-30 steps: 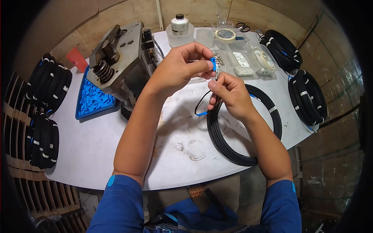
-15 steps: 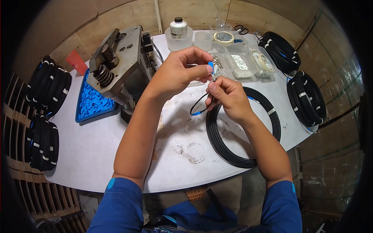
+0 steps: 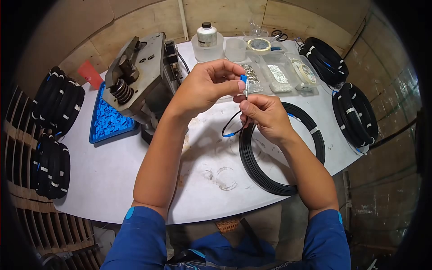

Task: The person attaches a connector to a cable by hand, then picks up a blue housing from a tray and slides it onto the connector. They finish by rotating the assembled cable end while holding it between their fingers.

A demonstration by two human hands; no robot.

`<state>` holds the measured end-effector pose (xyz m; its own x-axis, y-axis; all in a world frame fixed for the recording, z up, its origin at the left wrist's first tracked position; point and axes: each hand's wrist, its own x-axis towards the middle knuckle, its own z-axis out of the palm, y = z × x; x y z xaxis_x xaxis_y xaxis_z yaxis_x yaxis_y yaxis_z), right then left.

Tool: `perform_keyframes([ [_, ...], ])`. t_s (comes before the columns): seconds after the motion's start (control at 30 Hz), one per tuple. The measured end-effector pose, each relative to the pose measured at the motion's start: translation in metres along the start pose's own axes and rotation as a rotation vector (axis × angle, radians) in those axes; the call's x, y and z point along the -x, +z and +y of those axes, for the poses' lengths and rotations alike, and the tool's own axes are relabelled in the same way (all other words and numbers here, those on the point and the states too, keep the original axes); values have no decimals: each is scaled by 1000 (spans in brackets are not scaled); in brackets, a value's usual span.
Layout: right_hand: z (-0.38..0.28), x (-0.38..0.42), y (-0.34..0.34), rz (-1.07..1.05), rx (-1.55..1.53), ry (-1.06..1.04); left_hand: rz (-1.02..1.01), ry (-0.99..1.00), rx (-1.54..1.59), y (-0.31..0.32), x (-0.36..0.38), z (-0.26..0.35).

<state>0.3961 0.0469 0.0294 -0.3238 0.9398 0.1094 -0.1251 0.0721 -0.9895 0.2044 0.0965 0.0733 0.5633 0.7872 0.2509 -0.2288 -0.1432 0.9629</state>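
Between thumb and fingers, my left hand (image 3: 209,87) pinches a small blue connector piece (image 3: 243,78) with a pale metallic part below it. Just under it, my right hand (image 3: 265,116) is closed on the thin black cable (image 3: 246,95) that runs down from the connector. A short loop of cable with a blue end (image 3: 229,134) hangs to the left of my right hand. Beneath my right hand and wrist, a large coil of black cable (image 3: 252,164) lies on the white table (image 3: 202,198).
A metal press (image 3: 146,67) stands left of my left hand, beside a blue tray (image 3: 110,138) of small blue pieces. Behind are a bottle (image 3: 207,35), clear containers (image 3: 270,56), tape (image 3: 259,43) and scissors (image 3: 280,35). Black coils (image 3: 355,114) (image 3: 56,101) sit at both sides.
My right hand has moved slightly down from the connector, and more black cable shows between my hands. The blue piece has shifted a little downward with my left hand.
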Motion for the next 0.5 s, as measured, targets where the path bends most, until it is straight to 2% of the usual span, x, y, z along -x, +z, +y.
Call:
perform_keyframes([
  [0.2,-2,-1,0,42,-66,-37,46,51,-100,-3,-1,-4],
  [0.5,1,-2,-4,14,-76,-64,-16,168,-107,1,-3,-9],
])
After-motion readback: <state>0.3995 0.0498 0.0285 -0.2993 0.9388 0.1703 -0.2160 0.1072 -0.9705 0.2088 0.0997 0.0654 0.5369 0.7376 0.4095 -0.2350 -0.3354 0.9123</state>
